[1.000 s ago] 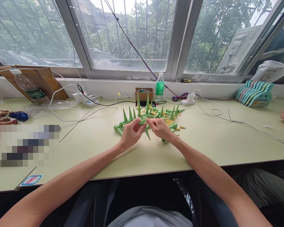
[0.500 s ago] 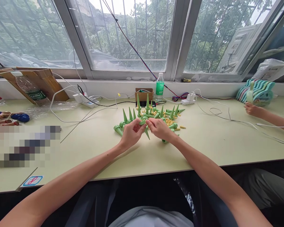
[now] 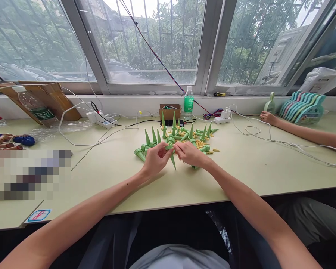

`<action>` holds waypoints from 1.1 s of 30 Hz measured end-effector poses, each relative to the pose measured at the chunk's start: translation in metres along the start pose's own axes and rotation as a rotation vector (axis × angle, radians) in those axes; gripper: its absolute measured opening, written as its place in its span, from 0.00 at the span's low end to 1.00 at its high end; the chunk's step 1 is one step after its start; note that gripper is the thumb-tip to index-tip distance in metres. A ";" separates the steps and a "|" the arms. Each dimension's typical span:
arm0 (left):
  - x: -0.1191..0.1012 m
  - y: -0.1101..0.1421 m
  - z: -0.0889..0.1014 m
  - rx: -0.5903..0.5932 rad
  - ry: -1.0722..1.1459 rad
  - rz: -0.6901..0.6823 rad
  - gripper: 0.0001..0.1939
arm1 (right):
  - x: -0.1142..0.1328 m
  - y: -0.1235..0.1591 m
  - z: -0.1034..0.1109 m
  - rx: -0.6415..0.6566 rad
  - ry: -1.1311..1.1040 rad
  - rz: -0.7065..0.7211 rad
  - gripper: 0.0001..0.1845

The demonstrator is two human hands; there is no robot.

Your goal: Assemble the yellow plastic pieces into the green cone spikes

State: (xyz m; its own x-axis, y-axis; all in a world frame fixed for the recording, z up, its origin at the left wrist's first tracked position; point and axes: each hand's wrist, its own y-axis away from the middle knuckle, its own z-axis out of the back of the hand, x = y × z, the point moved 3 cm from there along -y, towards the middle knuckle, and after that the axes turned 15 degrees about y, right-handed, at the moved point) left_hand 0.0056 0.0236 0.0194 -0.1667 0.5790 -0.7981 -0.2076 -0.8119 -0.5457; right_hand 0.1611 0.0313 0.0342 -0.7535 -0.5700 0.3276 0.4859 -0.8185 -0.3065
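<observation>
My left hand (image 3: 156, 158) is closed around the collar of a green plastic watering spike (image 3: 173, 161), whose pointed end slants down toward the table. Close against that collar, my right hand (image 3: 188, 152) has its thumb and fingers pinched together; what sits between them is too small and hidden to make out. Just beyond both hands is a cluster of similar green spikes (image 3: 147, 137), some upright on their caps and others lying down. Small yellow plastic pieces (image 3: 216, 150) are scattered among them.
Behind the cluster are a small cardboard box (image 3: 170, 110) and a bottle with a green label (image 3: 188, 102). White cables (image 3: 249, 130) run over the table. At right, another person's hand (image 3: 268, 117) holds a pale green item near a row of turquoise pieces (image 3: 302, 108).
The spike in my left hand now points more steeply down, and my right fingers have shifted slightly at its collar. The other person's hand has moved left with the pale green item.
</observation>
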 end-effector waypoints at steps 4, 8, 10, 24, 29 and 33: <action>-0.001 0.000 0.000 0.009 -0.003 0.003 0.14 | 0.002 0.001 0.001 0.004 -0.007 0.001 0.18; -0.003 0.000 0.000 -0.001 -0.013 -0.011 0.14 | 0.003 0.001 0.003 -0.007 -0.010 0.002 0.19; -0.003 -0.001 0.000 -0.003 -0.016 -0.010 0.14 | 0.003 0.001 0.003 -0.011 -0.008 0.001 0.20; -0.003 -0.001 0.000 -0.001 -0.012 0.011 0.13 | 0.000 0.000 0.000 -0.029 -0.015 0.008 0.19; -0.001 -0.001 0.000 0.005 -0.006 0.006 0.14 | 0.001 -0.001 0.000 -0.022 0.012 0.007 0.20; 0.001 -0.002 -0.001 0.026 -0.013 0.013 0.14 | 0.000 -0.001 0.000 -0.009 0.051 0.001 0.20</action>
State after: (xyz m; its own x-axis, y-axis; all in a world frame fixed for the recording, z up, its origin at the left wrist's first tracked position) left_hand 0.0064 0.0254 0.0193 -0.1820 0.5697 -0.8015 -0.2305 -0.8171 -0.5284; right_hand 0.1606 0.0318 0.0341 -0.7752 -0.5658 0.2811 0.4824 -0.8174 -0.3150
